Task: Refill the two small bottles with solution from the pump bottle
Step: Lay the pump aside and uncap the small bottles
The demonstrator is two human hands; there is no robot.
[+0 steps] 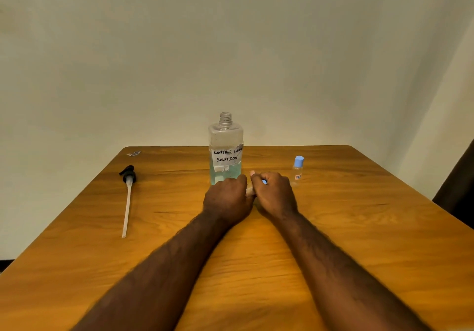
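Observation:
The large clear bottle (225, 148) labelled "Contact Lens Solution" stands open at the table's middle back, with bluish liquid in its lower part. Its black pump head with the long white tube (127, 192) lies on the table at the left. One small clear bottle with a blue cap (298, 169) stands upright to the right. Just in front of the large bottle my left hand (228, 200) grips a second small bottle (250, 191), mostly hidden. My right hand (273, 194) pinches a blue cap (264, 182) at that bottle's top.
The wooden table (359, 241) stands against a plain wall. A small clear scrap (134, 154) lies near the far left corner. Something dark (459, 189) shows past the table's right edge.

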